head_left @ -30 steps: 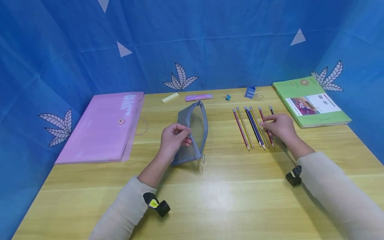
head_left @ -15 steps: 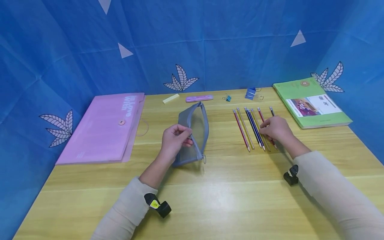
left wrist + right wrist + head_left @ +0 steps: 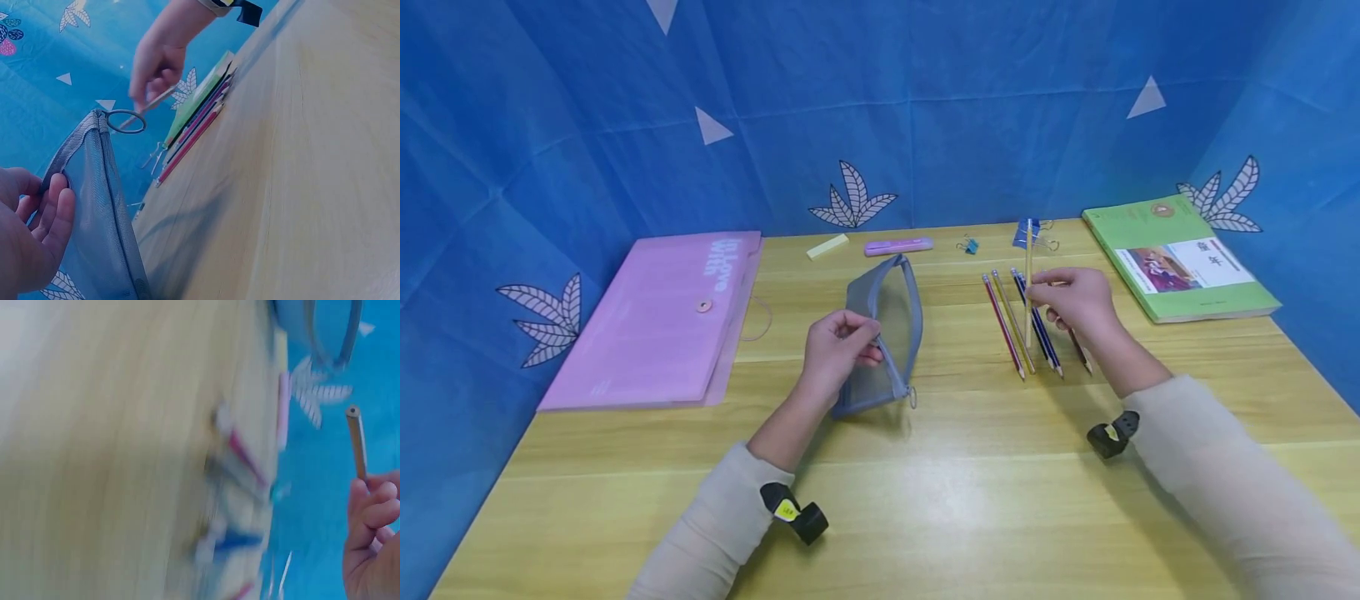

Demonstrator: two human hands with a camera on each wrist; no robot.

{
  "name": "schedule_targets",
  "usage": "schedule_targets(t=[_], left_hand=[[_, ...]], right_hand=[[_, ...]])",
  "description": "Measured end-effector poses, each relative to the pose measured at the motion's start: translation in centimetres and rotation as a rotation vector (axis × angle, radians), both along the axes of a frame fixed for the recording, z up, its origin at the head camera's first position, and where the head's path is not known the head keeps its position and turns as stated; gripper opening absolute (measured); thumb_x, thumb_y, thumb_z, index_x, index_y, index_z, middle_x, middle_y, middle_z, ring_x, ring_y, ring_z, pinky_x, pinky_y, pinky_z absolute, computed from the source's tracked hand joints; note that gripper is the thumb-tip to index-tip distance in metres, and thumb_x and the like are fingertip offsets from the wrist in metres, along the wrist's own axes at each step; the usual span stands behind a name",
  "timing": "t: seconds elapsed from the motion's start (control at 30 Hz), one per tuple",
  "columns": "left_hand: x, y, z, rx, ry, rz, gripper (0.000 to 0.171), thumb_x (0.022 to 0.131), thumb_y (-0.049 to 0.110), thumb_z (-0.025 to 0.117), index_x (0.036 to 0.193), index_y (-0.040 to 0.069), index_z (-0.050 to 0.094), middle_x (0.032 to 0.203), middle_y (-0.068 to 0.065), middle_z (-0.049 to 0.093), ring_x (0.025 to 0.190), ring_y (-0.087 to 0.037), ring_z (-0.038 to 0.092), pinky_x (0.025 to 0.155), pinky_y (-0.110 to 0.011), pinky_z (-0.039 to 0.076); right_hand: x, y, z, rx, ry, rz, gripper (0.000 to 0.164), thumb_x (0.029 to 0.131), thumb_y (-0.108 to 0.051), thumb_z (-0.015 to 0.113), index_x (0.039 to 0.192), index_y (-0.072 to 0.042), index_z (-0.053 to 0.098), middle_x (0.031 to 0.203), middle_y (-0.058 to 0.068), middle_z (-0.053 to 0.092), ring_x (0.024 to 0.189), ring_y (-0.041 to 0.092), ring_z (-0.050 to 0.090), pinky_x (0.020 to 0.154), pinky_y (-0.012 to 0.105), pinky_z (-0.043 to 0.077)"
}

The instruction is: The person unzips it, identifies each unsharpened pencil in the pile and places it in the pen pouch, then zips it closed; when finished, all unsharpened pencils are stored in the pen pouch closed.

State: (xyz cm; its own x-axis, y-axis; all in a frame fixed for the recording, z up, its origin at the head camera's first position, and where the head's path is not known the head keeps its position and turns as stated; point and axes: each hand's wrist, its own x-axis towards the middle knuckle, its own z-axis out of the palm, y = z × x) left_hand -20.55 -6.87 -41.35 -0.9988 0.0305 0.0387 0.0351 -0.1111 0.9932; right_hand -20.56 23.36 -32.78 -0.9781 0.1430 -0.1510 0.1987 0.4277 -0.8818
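My left hand [image 3: 835,354] pinches the rim of a grey mesh zip pouch [image 3: 863,385], whose mouth gapes toward the right. A metal ring [image 3: 126,121] hangs from the pouch's zip end in the left wrist view. In my right hand [image 3: 1078,307] a yellow pencil [image 3: 1028,258] is held near upright between thumb and fingers, raised over the other pencils. Below lie a red pencil [image 3: 1002,323], a second yellow pencil [image 3: 1015,325] and dark blue pencils [image 3: 1043,337]. Another pencil [image 3: 1082,357] shows partly under the right hand.
A pink folder [image 3: 647,325] lies at left, a green book [image 3: 1172,258] at right. Along the back sit a cream stick [image 3: 827,247], a slim pink-purple item [image 3: 898,247], a small teal binder clip [image 3: 972,246] and blue binder clips [image 3: 1022,233] before a blue cloth.
My right hand has shifted left from the right end of the row and lifted the yellow pencil off the table, turning it upright. The left hand and pouch have stayed nearly still.
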Motion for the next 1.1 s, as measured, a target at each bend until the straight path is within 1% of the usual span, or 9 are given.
schedule_targets(t=[0.1, 0.27, 0.33, 0.4, 0.57, 0.73, 0.9, 1.0, 1.1], left_hand=[[0.3, 0.0, 0.4, 0.004, -0.004, -0.008, 0.025, 0.073, 0.019, 0.068, 0.085, 0.001, 0.058, 0.074, -0.019, 0.058, 0.054, -0.028, 0.059, 0.052, -0.04, 0.053], [0.6, -0.1, 0.8, 0.008, -0.008, -0.023, 0.026, 0.072, 0.021, 0.069, 0.086, 0.001, 0.058, 0.075, -0.018, 0.058, 0.055, -0.028, 0.059, 0.054, -0.04, 0.053], [0.6, -0.2, 0.8, 0.008, -0.006, -0.026, 0.026, 0.072, 0.021, 0.069, 0.085, 0.002, 0.058, 0.075, -0.019, 0.058, 0.055, -0.028, 0.059, 0.054, -0.04, 0.053], [0.6, -0.2, 0.8, 0.012, -0.004, -0.028, 0.026, 0.072, 0.021, 0.069, 0.085, 0.001, 0.058, 0.075, -0.019, 0.058, 0.055, -0.028, 0.059, 0.054, -0.04, 0.053], [0.4, -0.1, 0.5, 0.027, 0.001, -0.024, 0.027, 0.072, 0.019, 0.069, 0.086, -0.001, 0.057, 0.075, -0.019, 0.058, 0.053, -0.028, 0.059, 0.053, -0.041, 0.053], [0.2, 0.1, 0.1, 0.039, -0.012, -0.02, 0.029, 0.071, 0.021, 0.07, 0.086, -0.001, 0.057, 0.077, -0.019, 0.058, 0.053, -0.029, 0.059, 0.052, -0.041, 0.053], [0.2, 0.3, 0.1, 0.025, 0.009, -0.005, 0.029, 0.071, 0.022, 0.069, 0.085, 0.0, 0.058, 0.075, -0.019, 0.058, 0.053, -0.029, 0.059, 0.051, -0.041, 0.053], [0.4, 0.5, 0.4, 0.031, 0.033, 0.01, 0.027, 0.073, 0.018, 0.068, 0.086, -0.002, 0.057, 0.074, -0.019, 0.058, 0.052, -0.029, 0.058, 0.051, -0.041, 0.053], [0.7, 0.8, 0.9, 0.044, 0.048, 0.023, 0.025, 0.074, 0.016, 0.067, 0.085, -0.003, 0.056, 0.073, -0.019, 0.058, 0.052, -0.028, 0.058, 0.05, -0.041, 0.053]], right_hand=[[0.2, -2.3, 0.4, -0.192, 0.021, -0.039, 0.033, 0.079, -0.016, 0.059, 0.107, 0.0, 0.054, 0.066, 0.001, 0.061, 0.04, 0.006, 0.043, 0.033, 0.019, 0.035], [0.7, -6.3, 0.1, -0.476, 0.033, -0.097, 0.028, 0.076, -0.007, 0.061, 0.103, 0.001, 0.054, 0.062, 0.001, 0.06, 0.037, 0.006, 0.043, 0.029, 0.014, 0.031], [0.9, -7.7, -0.1, -0.55, 0.033, -0.103, 0.028, 0.075, -0.004, 0.061, 0.102, 0.001, 0.053, 0.061, 0.001, 0.06, 0.036, 0.006, 0.043, 0.028, 0.014, 0.03], [1.0, -9.1, -0.4, -0.596, 0.031, -0.107, 0.027, 0.074, -0.002, 0.061, 0.101, 0.0, 0.053, 0.059, 0.001, 0.06, 0.035, 0.006, 0.043, 0.028, 0.014, 0.029], [1.3, -11.9, -0.7, -0.594, 0.019, -0.108, 0.029, 0.074, -0.003, 0.06, 0.102, 0.0, 0.053, 0.058, 0.001, 0.059, 0.034, 0.006, 0.042, 0.028, 0.015, 0.028], [1.4, -13.3, -0.6, -0.56, 0.029, -0.107, 0.03, 0.073, -0.004, 0.061, 0.102, -0.001, 0.055, 0.059, 0.002, 0.059, 0.034, 0.006, 0.042, 0.028, 0.015, 0.028], [1.6, -14.1, -0.8, -0.48, -0.021, -0.061, 0.027, 0.071, -0.005, 0.062, 0.098, -0.003, 0.057, 0.061, 0.003, 0.061, 0.034, 0.007, 0.042, 0.029, 0.017, 0.031], [1.9, -14.5, -1.1, -0.415, -0.055, -0.028, 0.026, 0.071, -0.006, 0.063, 0.096, -0.004, 0.058, 0.063, 0.006, 0.061, 0.034, 0.008, 0.041, 0.03, 0.018, 0.032], [2.0, -14.8, -1.3, -0.373, -0.092, 0.016, 0.024, 0.071, -0.007, 0.063, 0.095, -0.005, 0.059, 0.068, 0.011, 0.063, 0.035, 0.007, 0.039, 0.032, 0.018, 0.03]])
